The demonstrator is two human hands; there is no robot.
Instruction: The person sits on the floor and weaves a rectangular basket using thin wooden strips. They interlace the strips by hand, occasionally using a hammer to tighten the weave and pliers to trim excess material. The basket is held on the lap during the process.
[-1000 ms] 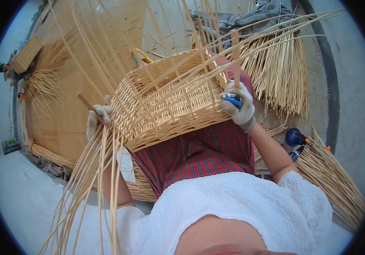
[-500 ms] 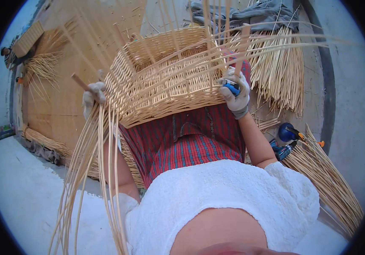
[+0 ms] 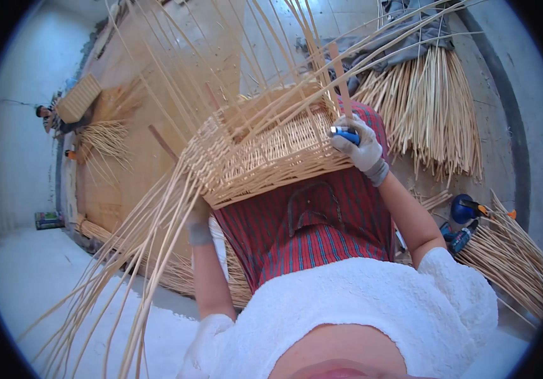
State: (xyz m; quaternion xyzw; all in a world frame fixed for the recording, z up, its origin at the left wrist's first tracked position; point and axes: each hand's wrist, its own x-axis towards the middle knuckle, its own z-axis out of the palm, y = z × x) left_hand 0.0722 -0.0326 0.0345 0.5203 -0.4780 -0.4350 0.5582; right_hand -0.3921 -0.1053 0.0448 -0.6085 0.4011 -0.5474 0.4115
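Observation:
A half-woven wicker basket (image 3: 265, 155) rests tilted on my lap, over a red checked cloth (image 3: 309, 234). Long loose cane strands (image 3: 138, 252) stick out of it, upward and down to the lower left. My right hand (image 3: 361, 146), in a pale glove, grips a blue-handled tool (image 3: 345, 134) against the basket's right corner. My left hand (image 3: 197, 218), also gloved, holds the basket's lower left corner from beneath. The strands hide most of that hand.
Bundles of cut cane lie on the floor behind the basket (image 3: 432, 107) and at the right (image 3: 511, 252). Blue tools (image 3: 464, 208) lie beside my right arm. A grey cloth (image 3: 404, 38) lies at the back. Another person (image 3: 47, 117) works far left beside a woven panel (image 3: 78, 98).
The basket has turned and tipped lower on my lap. My left hand has slid from the left rim down under the corner. My right hand stays at the right corner with the tool.

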